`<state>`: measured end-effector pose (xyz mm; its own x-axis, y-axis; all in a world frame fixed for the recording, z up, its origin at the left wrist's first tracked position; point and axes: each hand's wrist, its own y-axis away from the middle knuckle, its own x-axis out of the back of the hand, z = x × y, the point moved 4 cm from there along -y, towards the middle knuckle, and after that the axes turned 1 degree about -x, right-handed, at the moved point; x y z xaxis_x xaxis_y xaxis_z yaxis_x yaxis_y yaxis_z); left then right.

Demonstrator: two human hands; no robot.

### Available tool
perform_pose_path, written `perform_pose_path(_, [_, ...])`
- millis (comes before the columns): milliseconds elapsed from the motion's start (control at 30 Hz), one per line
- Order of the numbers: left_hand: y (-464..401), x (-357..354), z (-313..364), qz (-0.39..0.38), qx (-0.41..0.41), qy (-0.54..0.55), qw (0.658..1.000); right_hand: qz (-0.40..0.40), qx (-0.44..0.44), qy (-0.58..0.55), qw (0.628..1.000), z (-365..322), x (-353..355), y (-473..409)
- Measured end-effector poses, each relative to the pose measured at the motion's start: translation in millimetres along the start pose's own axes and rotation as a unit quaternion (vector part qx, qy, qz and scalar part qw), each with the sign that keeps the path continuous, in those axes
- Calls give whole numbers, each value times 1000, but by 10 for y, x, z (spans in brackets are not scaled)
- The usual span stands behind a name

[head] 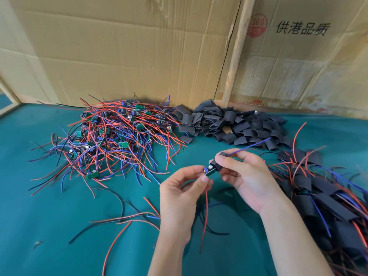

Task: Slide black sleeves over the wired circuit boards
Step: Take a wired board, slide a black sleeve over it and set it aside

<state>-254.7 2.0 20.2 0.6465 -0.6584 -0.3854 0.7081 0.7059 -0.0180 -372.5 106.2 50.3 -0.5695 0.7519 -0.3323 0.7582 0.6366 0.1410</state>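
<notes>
My left hand point(184, 188) pinches a small green circuit board point(208, 171) between thumb and fingers, and its red wire hangs down below. My right hand point(243, 174) grips a black sleeve point(216, 162) whose open end meets the board's right end. A blue wire point(251, 145) comes out past the sleeve toward the upper right. A heap of bare wired boards point(117, 136) lies at the left. Loose black sleeves point(229, 124) are piled at the back centre.
Sleeved boards with wires point(328, 196) are stacked along the right. Loose red and black wires point(119, 218) lie on the green table cover point(49, 226) near my left forearm. Cardboard sheets point(139, 46) stand as a wall behind the piles.
</notes>
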Motion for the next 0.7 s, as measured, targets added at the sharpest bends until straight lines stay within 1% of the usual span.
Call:
perform_pose_path(167, [-1,24,18,11,-39,-55,998,-25,-16,23,999,38,-55,-1])
perform_pose_path(300, [1,3,35,15,-49,-45,998,-26,-35,11,999,48,-44,1])
perform_pose_path(400, [3,-3,47,19,-57,-30,998,-45,-43,14,998,69,-80,3])
perform_pose_path(500, [0,17,56,33,-66,-39,997,-62,-39,31,997,86,-118,11])
perform_pose_path(700, [9,11,32,33,-48,-59,997,-93,-36,79,992,77,-113,26])
